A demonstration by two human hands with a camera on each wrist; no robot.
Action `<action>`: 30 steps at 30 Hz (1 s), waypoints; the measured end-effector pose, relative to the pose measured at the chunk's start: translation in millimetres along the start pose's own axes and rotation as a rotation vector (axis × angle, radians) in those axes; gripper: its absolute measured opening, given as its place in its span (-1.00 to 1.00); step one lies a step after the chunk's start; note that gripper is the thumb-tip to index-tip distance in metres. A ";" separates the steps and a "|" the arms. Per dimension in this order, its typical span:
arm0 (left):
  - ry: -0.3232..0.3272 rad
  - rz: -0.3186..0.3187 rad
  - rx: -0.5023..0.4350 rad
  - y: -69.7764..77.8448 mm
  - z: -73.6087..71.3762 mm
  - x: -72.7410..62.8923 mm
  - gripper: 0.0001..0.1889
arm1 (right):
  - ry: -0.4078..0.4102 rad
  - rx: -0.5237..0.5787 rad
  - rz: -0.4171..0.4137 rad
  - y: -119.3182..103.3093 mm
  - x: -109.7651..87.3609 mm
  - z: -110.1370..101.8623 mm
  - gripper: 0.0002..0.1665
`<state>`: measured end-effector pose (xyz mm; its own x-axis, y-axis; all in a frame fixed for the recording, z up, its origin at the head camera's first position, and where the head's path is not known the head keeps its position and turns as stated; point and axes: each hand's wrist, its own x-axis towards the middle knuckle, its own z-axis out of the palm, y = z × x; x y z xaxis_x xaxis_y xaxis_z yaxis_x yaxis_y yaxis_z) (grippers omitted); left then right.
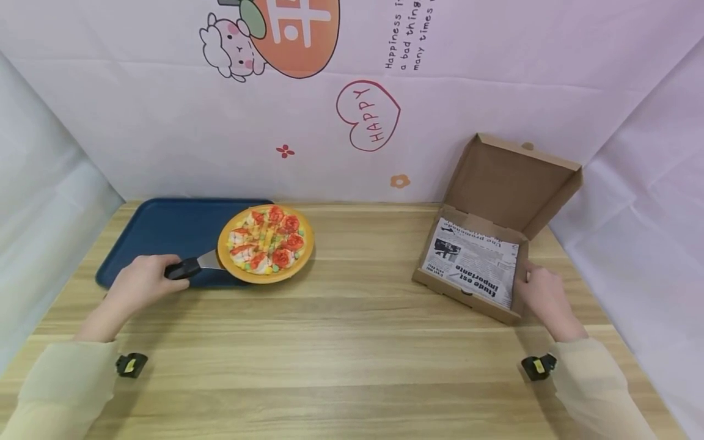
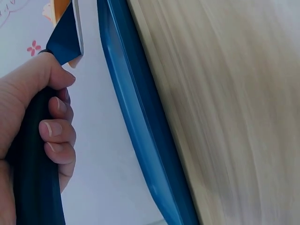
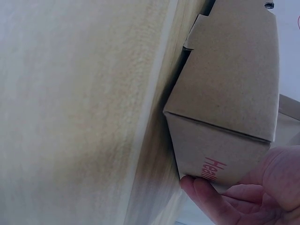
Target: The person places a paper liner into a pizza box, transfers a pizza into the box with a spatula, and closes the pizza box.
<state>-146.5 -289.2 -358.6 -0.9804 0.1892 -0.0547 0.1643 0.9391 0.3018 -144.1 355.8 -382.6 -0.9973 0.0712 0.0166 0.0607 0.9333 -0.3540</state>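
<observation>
My left hand [image 1: 140,278] grips the black handle of a pizza server [image 1: 184,269], fingers wrapped round it in the left wrist view. On its metal blade rests a round pizza [image 1: 266,244] with a golden rim, topped with tomato slices, shrimp-like pieces and bits of corn and peas. The pizza overlaps the right end of a dark blue tray [image 1: 159,226] in the head view. At the right, my right hand [image 1: 547,299] holds the side of a cardboard pizza box [image 3: 225,79], fingers low on the outer wall. The box lid [image 1: 511,189] stands raised, and newspaper-print paper [image 1: 473,256] lines the bottom.
A wooden table [image 1: 330,348] spans the space between tray and box. Behind it hangs a white cloth [image 1: 467,104] with printed drawings and words, and plain white cloth closes off both sides. A small black device [image 1: 132,365] sits at each wrist.
</observation>
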 end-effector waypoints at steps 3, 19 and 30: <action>-0.007 -0.003 -0.011 7.1 1.2 0.6 -0.70 | 0.007 -0.002 -0.003 0.2 0.6 0.0 -0.72; 0.026 -0.034 -0.038 46.2 8.1 2.2 -0.61 | 0.017 -0.014 0.003 0.7 0.4 0.4 -0.72; 0.051 -0.015 -0.059 66.2 15.0 5.3 -0.64 | 0.010 -0.009 0.010 0.6 0.5 0.9 -0.65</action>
<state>-139.2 -221.7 -353.2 -0.9872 0.1589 -0.0118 0.1442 0.9229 0.3570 -144.6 356.1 -383.7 -0.9963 0.0835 0.0223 0.0706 0.9356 -0.3459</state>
